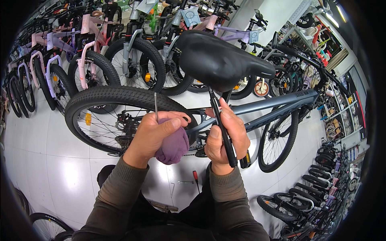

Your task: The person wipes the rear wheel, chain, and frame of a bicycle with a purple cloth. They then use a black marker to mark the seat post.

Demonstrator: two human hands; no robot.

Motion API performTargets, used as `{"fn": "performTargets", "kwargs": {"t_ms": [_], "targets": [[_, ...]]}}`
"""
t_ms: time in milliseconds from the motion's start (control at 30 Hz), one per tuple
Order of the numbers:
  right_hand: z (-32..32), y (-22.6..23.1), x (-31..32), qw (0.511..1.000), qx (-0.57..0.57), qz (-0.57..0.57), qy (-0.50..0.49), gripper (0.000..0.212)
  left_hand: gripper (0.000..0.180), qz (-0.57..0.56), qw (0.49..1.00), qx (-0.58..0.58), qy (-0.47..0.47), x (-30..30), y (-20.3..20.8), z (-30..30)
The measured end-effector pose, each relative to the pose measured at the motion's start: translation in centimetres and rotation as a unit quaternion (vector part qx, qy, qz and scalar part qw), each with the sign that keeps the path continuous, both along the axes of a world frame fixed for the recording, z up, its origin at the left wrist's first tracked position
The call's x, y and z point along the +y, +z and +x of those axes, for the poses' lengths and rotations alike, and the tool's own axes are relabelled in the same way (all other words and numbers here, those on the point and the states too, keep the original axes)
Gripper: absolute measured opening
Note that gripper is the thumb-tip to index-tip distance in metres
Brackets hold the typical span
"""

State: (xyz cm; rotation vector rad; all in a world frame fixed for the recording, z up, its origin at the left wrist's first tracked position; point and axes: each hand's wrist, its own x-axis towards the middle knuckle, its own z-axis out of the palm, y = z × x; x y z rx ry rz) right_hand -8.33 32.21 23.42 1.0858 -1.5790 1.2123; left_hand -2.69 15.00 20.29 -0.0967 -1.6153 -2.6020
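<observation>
My left hand is closed around a bunched purple cloth. A thin metal rod sticks up from the same fist, and a small dark tip shows by the thumb. My right hand grips a slim black pen-shaped tool, tilted, its thin end up under the saddle. Whether that end touches the saddle I cannot tell. The black saddle belongs to a blue-grey bicycle standing across in front of me. Its rear wheel lies beyond my left hand.
On the floor between my legs lie a red-handled screwdriver, a wrench and a thin bent hex key. Rows of bicycles stand along the far side. More small bikes line the right, near stocked shelves.
</observation>
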Motion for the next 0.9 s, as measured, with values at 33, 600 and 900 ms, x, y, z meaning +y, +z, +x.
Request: {"fn": "performTargets", "kwargs": {"t_ms": [33, 600, 900], "targets": [[0.0, 0.01, 0.01, 1.0, -0.004, 0.005, 0.001, 0.028, 0.027, 0.0, 1.0, 0.0, 0.001, 0.0, 0.0, -0.01], [0.01, 0.04, 0.25, 1.0, -0.003, 0.009, -0.007, 0.028, 0.029, 0.0, 1.0, -0.002, -0.006, 0.0, -0.14, -0.04], [-0.14, 0.12, 0.36, 1.0, 0.0, 0.005, -0.001, 0.027, 0.03, 0.0, 1.0, -0.004, -0.008, 0.01, -0.11, 0.01]]}}
